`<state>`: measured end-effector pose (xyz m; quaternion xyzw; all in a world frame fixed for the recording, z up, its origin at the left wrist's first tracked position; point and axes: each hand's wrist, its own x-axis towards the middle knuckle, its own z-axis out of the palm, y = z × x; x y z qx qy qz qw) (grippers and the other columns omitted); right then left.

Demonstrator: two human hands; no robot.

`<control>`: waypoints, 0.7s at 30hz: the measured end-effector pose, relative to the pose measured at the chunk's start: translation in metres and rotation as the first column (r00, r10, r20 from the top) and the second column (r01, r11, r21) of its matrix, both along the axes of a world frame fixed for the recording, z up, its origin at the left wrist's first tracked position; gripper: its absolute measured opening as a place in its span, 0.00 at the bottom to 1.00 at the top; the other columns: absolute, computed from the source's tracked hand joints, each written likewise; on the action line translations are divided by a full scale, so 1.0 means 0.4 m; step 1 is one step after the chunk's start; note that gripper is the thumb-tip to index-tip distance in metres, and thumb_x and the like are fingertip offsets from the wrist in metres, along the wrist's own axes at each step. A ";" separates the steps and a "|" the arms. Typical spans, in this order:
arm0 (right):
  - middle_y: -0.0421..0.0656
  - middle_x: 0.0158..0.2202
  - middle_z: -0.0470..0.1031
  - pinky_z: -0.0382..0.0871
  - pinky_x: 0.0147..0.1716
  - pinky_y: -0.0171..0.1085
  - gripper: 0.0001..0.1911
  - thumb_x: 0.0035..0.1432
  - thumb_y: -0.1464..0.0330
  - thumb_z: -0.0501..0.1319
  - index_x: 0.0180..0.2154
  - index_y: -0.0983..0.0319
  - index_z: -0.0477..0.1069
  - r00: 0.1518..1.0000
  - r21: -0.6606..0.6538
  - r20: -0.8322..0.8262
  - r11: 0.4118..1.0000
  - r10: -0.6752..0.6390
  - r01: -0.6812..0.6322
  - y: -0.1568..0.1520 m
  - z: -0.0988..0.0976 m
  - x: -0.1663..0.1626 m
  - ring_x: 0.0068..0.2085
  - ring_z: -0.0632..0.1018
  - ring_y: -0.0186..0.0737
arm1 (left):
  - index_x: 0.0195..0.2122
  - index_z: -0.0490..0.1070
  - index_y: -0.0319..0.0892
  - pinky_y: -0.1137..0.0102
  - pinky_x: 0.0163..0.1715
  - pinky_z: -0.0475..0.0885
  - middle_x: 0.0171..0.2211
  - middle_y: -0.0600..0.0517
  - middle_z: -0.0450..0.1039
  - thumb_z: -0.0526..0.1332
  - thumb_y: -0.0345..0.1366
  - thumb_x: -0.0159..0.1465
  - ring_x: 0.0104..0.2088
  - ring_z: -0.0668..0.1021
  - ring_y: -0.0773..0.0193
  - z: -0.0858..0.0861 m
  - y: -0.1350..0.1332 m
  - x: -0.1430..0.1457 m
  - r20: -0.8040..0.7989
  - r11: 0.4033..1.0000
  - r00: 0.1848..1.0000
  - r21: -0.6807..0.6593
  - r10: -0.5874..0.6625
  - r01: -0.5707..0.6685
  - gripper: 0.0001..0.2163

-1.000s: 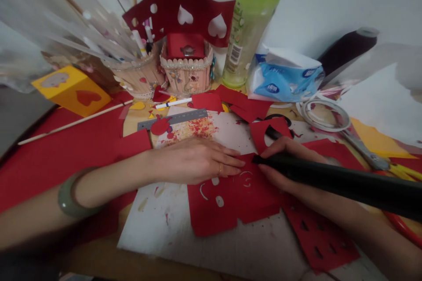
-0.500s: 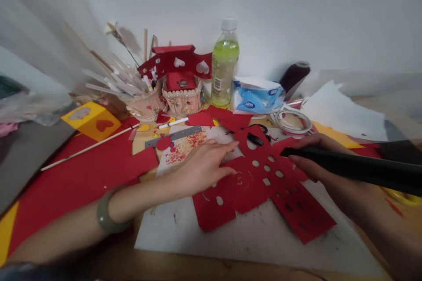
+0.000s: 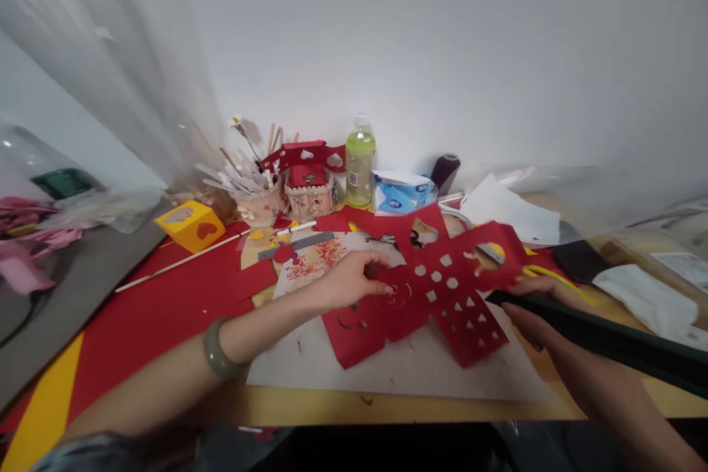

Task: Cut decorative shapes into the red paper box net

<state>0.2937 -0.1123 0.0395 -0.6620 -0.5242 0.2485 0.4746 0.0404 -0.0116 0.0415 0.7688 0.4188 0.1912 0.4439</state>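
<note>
A red cut-out card (image 3: 409, 310), shaped like an unfolded box with round, square and triangular holes, is tilted up off a white board (image 3: 354, 376). My left hand (image 3: 346, 282), a green bangle on its wrist, has its thumb and curled fingers closed on the card's left-middle part. My right hand (image 3: 545, 310) is closed around a long dark green bar (image 3: 602, 335), whose kind I cannot make out. Its fingertips are at the card's raised right flap (image 3: 501, 254), which has a large opening. Whether they pinch the flap is unclear.
Behind the card stand a drink bottle (image 3: 359, 169), a tissue pack (image 3: 403, 193) and decorated pen holders (image 3: 310, 195). A grey ruler (image 3: 310, 243) lies on the board's far left. At left are a yellow box (image 3: 191, 226), a thin stick (image 3: 177, 263) and red sheets (image 3: 166, 317).
The red card has come up off the board, its right flap now raised. My left fingers have curled from stretched out to gripping. The camera view has shifted, showing more of the wall.
</note>
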 end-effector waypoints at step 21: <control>0.37 0.23 0.67 0.61 0.18 0.32 0.08 0.52 0.60 0.64 0.31 0.56 0.68 0.995 0.028 -0.004 0.995 0.098 -0.098 -0.043 -0.002 -0.017 0.21 0.66 0.33 | 0.52 0.66 0.39 0.59 0.43 0.74 0.49 0.46 0.68 0.59 0.39 0.67 0.45 0.75 0.58 -0.033 -0.052 0.026 0.491 0.875 0.777 -0.460 0.393 -0.151 0.15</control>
